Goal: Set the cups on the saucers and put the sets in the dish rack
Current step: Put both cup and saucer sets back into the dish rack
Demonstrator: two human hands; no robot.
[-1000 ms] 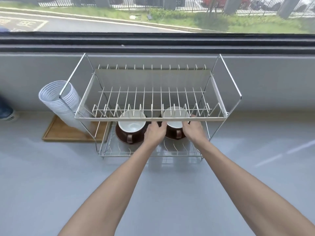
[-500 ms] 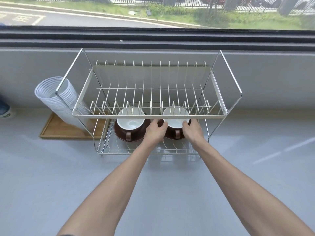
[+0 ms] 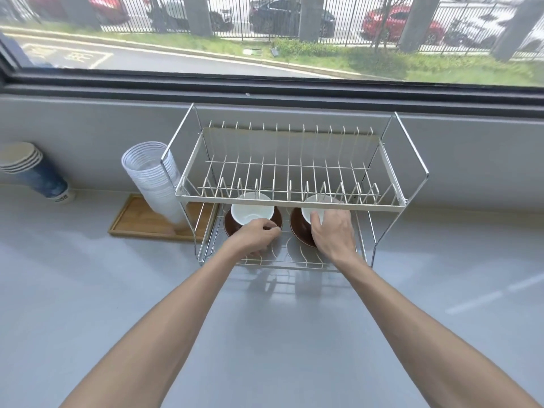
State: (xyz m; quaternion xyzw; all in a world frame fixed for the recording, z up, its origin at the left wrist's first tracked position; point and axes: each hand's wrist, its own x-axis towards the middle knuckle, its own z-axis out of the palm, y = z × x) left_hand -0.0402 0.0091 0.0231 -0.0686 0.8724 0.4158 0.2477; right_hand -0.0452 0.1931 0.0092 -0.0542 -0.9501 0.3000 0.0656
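Standing upright, two cups [image 3: 251,212] face up; left hand [image 3: 255,237] curled, right hand [image 3: 334,231] splayed.

Both forearms bare, reaching fwd & converging toward the dish rack [image 3: 288,198], hands inside its lower tier. Left hand [image 3: 254,238]: knuckles up, fingers curled in loosely, thumb & index tips nearly pinched; can't tell if it holds anything. Right hand [image 3: 334,231]: palm down, back of hand up, fingers extended fwd & slightly spread, wrist straight w/ forearm.
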